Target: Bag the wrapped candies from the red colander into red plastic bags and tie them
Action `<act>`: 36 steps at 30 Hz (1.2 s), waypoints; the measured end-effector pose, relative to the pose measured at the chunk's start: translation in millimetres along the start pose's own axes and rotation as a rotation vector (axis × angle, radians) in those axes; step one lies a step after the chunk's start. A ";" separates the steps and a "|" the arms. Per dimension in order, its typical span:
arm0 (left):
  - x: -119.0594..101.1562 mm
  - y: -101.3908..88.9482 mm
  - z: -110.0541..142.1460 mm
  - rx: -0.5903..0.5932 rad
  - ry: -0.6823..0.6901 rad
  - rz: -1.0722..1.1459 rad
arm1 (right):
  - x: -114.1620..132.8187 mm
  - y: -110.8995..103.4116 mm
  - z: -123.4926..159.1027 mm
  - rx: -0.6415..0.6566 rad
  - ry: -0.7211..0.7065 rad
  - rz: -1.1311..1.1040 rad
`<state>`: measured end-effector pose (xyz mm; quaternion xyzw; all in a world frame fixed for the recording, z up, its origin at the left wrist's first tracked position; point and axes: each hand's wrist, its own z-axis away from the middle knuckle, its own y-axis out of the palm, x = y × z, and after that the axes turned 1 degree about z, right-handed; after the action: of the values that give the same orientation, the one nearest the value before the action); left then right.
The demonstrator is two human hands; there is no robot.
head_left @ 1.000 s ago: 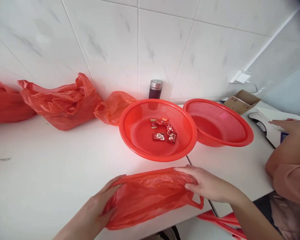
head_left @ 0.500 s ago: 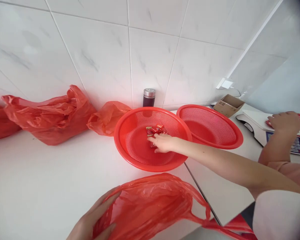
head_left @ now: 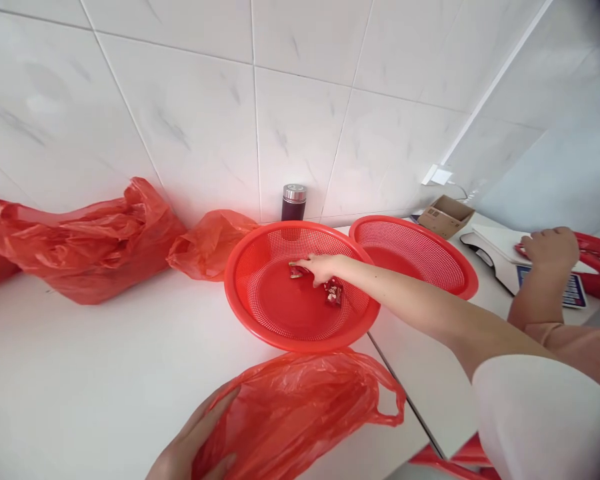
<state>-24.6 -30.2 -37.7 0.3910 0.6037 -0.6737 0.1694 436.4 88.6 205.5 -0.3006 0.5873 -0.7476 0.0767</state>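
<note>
My right hand [head_left: 324, 268] reaches into a red plastic sieve basket [head_left: 240, 317]. Its fingers curl over a small red-and-gold wrapped sweet [head_left: 296, 272], partly hidden under the fingertips. More wrapped sweets [head_left: 333, 293] lie beside the wrist on the basket floor. At the front, my left hand [head_left: 195, 437] grips the left side of a red plastic carrier bag [head_left: 290, 413], thumb inside its mouth and fingers along the outer edge. The bag lies spread on the white table, its handle loop to the right.
A second red basket [head_left: 420, 250] adjoins on the right. Behind stand a dark flask [head_left: 294, 203] and a small cardboard box [head_left: 445, 217]. Filled red bags [head_left: 90, 247] line the wall at left. At right, another person's hand [head_left: 553, 248] is over a weighing scale [head_left: 500, 243].
My right hand has shifted within the basket, and some sweets now lie apart, to its right. The bag's handle has slackened into a loop. The whole view has moved slightly.
</note>
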 end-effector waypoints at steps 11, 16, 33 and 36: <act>-19.2 -1.0 9.8 -0.040 -0.159 0.098 | 94.2 101.0 -155.7 0.290 -0.124 -0.452; -29.7 3.8 8.9 0.109 -0.248 0.138 | 145.3 175.9 -92.4 0.405 -0.273 -0.503; -39.3 -8.0 7.1 0.030 -0.157 0.259 | 119.3 174.2 -44.9 0.448 -0.051 -0.213; -41.7 -9.6 4.2 0.015 -0.135 0.280 | 112.3 141.2 -59.1 0.427 -0.164 -0.345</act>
<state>-6.1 -42.2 -0.8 0.4265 0.5257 -0.6726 0.2988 280.2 43.1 107.8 -0.4326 0.3485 -0.8295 0.0575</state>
